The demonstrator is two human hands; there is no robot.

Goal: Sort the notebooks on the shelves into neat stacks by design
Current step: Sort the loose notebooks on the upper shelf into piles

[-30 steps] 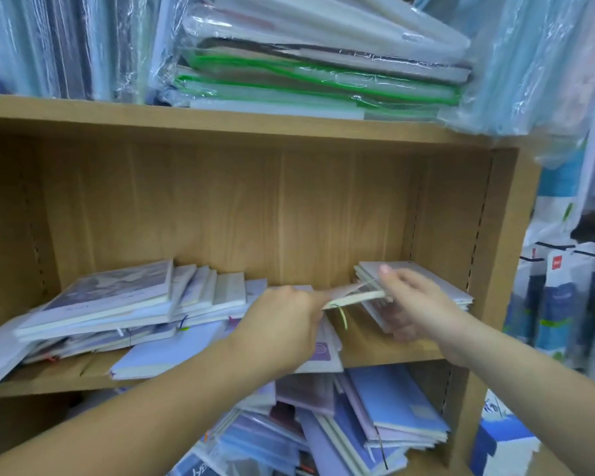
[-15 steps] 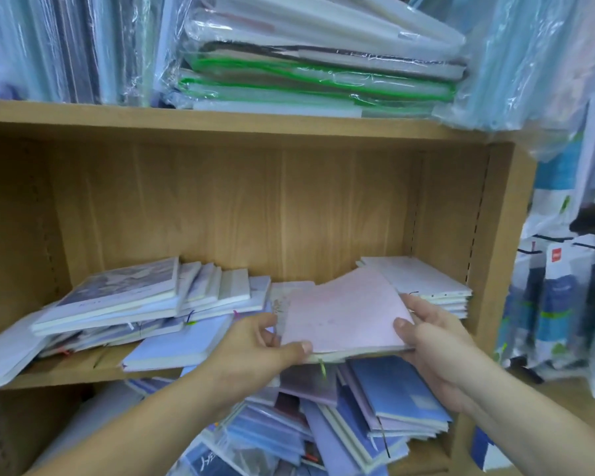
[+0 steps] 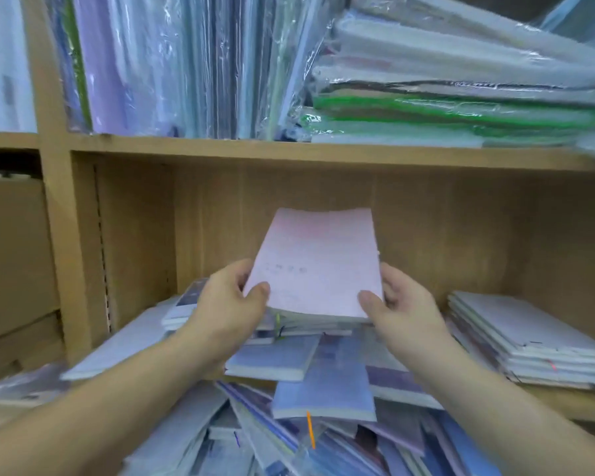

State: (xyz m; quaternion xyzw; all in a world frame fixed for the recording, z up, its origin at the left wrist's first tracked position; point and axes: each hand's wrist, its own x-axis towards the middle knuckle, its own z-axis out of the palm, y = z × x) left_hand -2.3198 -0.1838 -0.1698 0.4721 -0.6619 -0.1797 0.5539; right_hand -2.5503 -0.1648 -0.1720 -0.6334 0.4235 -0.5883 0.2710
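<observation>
**One neat stack made, most of the sorting ahead of us**

We hold a pink notebook [image 3: 316,266] up in front of the middle shelf [image 3: 564,405], tilted so its cover faces us. Our left hand [image 3: 225,305] grips its lower left corner, thumb on the cover and fingers curled behind. Our right hand [image 3: 404,312] grips the lower right corner the same way. We cannot tell whether the thin books just under it are in our grip too.

What looks done is small. At the right end of the shelf, one stack of pale notebooks [image 3: 529,338] lies squared up with its edges mostly in line. We judge that to be the only finished pile.

Far more is left. Below our hands, blue and lilac notebooks [image 3: 272,360] lie fanned and crooked over one another, and some jut past the shelf edge. On the shelf beneath, a heap of notebooks [image 3: 289,444] is jumbled at all angles. The wrapped packs [image 3: 461,108] on the top shelf seem to be no part of this job, though we cannot be sure.

So we reckon we are early on. The pink notebook needs a pile of its own design, and no matching pile shows in view.
</observation>
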